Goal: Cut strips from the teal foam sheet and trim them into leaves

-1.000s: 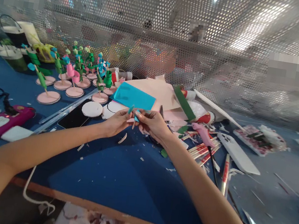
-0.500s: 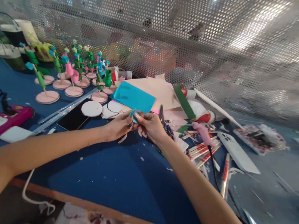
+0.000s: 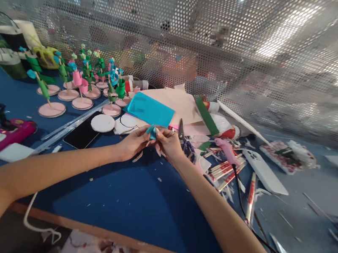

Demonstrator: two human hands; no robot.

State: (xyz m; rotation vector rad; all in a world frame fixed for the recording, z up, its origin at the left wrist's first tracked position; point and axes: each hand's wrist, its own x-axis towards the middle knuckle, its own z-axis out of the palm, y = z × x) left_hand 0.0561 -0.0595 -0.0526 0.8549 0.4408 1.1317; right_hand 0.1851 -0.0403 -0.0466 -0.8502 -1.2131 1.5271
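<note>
A small folded piece of blue paper [image 3: 152, 132] is pinched between both hands above the blue table [image 3: 132, 197]. My left hand [image 3: 133, 142] grips it from the left, fingers closed. My right hand [image 3: 169, 144] is closed on its other side, thumb and fingertips pressed to it. Part of the piece is hidden by the fingers. Just beyond the hands lies a blue paper sheet [image 3: 150, 109] on top of pale pink sheets [image 3: 181, 105]. To the right of my right hand are scissors [image 3: 182, 128], partly covered by scraps.
At the left stand several paper flowers on round pink bases [image 3: 51, 109]. A black phone [image 3: 81, 134] and a white disc [image 3: 102, 123] lie nearby. On the right are a pink glue gun [image 3: 227, 150] with a black cord, glue sticks and a white phone [image 3: 265, 171]. A perforated metal screen [image 3: 184, 30] closes the back.
The fingers have shifted around the small blue paper, and more of it shows between the fingertips. Both hands stay together in nearly the same place; the view has turned slightly.
</note>
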